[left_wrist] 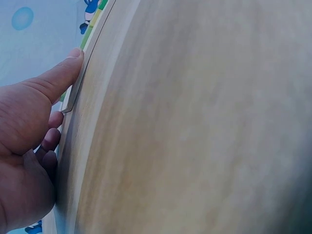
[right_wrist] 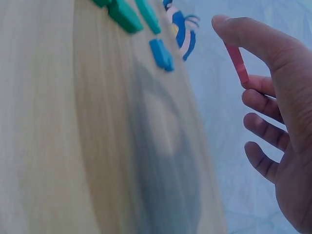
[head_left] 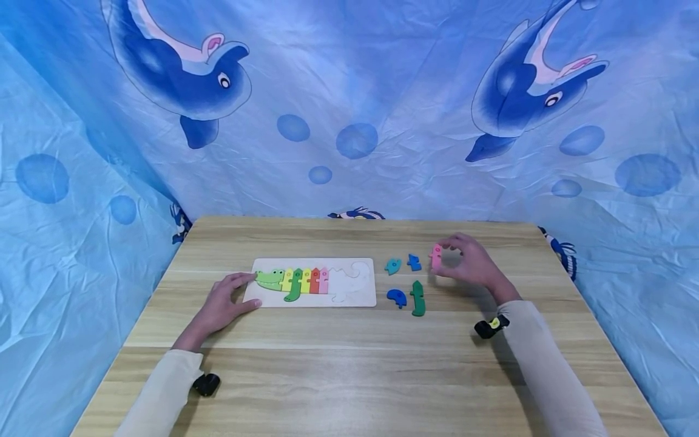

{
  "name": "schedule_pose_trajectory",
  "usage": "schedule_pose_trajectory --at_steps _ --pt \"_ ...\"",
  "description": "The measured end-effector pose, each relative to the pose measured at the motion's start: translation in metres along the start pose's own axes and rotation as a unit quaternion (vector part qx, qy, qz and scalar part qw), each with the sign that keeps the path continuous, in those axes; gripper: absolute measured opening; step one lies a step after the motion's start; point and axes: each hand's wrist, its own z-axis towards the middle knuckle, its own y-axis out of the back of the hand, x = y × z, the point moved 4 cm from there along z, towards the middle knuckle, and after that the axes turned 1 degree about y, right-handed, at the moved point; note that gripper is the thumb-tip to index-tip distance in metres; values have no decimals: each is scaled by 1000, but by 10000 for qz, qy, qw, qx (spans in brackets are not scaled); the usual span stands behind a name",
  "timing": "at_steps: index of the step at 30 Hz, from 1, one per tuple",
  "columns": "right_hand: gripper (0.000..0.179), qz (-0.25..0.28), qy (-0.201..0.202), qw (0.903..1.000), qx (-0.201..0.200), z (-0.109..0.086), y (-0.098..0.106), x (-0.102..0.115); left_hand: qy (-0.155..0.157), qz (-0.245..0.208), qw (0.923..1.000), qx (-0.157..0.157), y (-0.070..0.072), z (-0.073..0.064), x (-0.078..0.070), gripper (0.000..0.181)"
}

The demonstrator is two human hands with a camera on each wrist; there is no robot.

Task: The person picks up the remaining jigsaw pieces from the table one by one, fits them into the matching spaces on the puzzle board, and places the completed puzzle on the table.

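Note:
A white puzzle board [head_left: 349, 300] with a crocodile picture lies on the table. Green, yellow, orange, red and pink pieces fill its left part; bare outlines show on the right. My left hand [head_left: 222, 303] rests at the board's left end, thumb pressing the near corner and index finger by the crocodile head [head_left: 269, 278]. Raised above the table, my right hand [head_left: 469, 262] pinches a pink puzzle piece [head_left: 436, 257] between thumb and fingertip. In the right wrist view the pink piece [right_wrist: 237, 63] appears edge-on, the other fingers loosely bent.
Between board and right hand lie loose pieces: a teal one [head_left: 392, 266], a small blue one [head_left: 414, 262], a rounded blue one [head_left: 397, 297] and a long green one [head_left: 417, 298]. A blue dolphin-print cloth [head_left: 349, 182] hangs behind the wooden table [head_left: 338, 376].

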Motion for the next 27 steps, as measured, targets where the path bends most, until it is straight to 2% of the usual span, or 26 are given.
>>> schedule_pose_trajectory --at_steps 4,10,17,27 --pt "65 69 178 9998 -105 5 2 16 21 -18 10000 10 0 0 0 72" --pt "67 -95 472 9987 -175 14 2 33 -45 -46 10000 -9 0 0 0 72" --pt "71 -113 536 9984 -118 22 0 53 -55 -70 10000 -36 0 0 -1 71" --pt "69 -117 614 9977 -265 33 -7 80 7 -30 10000 -8 0 0 -1 72"
